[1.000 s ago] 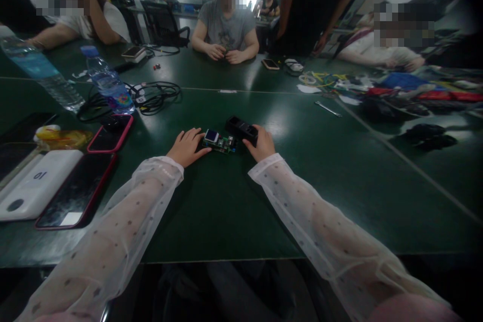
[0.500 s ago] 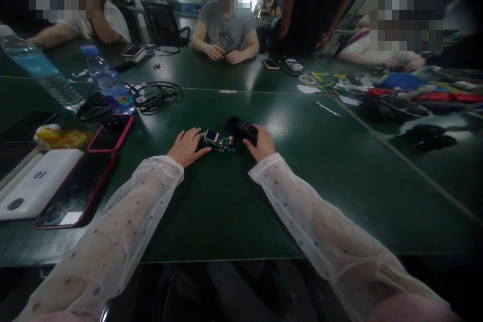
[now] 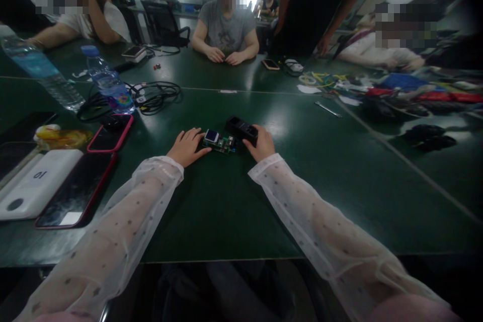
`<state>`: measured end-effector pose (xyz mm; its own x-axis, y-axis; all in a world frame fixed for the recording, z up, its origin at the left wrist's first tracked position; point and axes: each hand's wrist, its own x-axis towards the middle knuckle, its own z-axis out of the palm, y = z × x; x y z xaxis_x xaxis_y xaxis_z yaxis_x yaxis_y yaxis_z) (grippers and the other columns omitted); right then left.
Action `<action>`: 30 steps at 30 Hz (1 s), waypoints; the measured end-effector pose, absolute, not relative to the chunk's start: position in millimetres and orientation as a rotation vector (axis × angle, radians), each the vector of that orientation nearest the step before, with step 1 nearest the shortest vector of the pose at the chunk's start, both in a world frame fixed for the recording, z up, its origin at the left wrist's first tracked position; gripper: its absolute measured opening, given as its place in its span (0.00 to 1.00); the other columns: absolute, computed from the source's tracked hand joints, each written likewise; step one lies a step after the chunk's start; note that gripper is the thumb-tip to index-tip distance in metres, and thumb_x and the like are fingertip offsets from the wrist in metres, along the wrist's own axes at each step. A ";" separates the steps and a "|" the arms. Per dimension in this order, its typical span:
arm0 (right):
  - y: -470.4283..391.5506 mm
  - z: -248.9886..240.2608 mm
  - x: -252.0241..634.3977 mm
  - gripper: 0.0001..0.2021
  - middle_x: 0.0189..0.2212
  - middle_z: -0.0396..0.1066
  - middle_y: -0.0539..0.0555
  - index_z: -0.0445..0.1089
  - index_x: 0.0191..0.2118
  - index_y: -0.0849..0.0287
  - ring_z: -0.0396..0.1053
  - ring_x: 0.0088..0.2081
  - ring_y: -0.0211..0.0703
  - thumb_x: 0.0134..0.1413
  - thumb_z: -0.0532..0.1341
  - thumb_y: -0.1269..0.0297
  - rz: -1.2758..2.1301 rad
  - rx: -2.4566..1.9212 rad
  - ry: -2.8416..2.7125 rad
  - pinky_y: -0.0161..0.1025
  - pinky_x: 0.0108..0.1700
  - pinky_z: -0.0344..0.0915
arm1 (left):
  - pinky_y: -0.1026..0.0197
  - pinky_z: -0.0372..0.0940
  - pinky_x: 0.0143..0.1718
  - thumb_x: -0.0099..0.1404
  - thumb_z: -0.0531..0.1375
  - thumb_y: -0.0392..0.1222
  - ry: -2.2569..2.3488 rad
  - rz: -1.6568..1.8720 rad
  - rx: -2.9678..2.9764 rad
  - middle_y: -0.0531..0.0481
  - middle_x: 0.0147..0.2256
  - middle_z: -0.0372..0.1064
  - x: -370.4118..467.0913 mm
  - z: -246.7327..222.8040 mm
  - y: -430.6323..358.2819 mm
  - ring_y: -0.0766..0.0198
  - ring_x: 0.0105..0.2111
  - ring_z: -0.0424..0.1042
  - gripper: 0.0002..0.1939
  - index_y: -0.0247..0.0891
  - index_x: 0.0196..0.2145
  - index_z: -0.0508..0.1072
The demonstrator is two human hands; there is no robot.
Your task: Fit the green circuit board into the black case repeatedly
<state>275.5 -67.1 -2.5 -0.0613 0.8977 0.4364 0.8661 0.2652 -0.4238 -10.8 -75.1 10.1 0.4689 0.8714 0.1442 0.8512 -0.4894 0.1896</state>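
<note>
A small green circuit board [image 3: 222,145] with a little square screen lies on the dark green table. At its left end rests my left hand [image 3: 187,147], fingers spread and lying flat, the thumb tip touching or very close to the board's edge. My right hand [image 3: 263,145] is closed on the near right end of a black plastic case [image 3: 241,131], thumb in front and fingers behind. The case sits on the table just behind and right of the board, with openings along its upper face. My right fingertips are partly hidden by the case.
To the left are phones, a white power bank [image 3: 41,181], a water bottle [image 3: 109,83] and black cables [image 3: 160,96]. A wrench [image 3: 328,109] lies to the right, near a pile of wires [image 3: 324,80]. Other people sit around the table; a person in black stands behind.
My hands, the board and the case keep their places. The standing person in black at the back has shifted slightly.
</note>
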 end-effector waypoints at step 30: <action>-98.4 18.4 244.5 0.29 0.52 0.64 0.62 0.52 0.61 0.55 0.63 0.52 0.57 0.54 0.59 0.57 0.233 -1.223 -2.104 0.57 0.50 0.65 | 0.42 0.42 0.62 0.68 0.47 0.61 1.562 0.387 2.593 0.40 0.63 0.50 -8.9 9.2 -77.0 0.48 0.63 0.47 0.32 0.38 0.61 0.56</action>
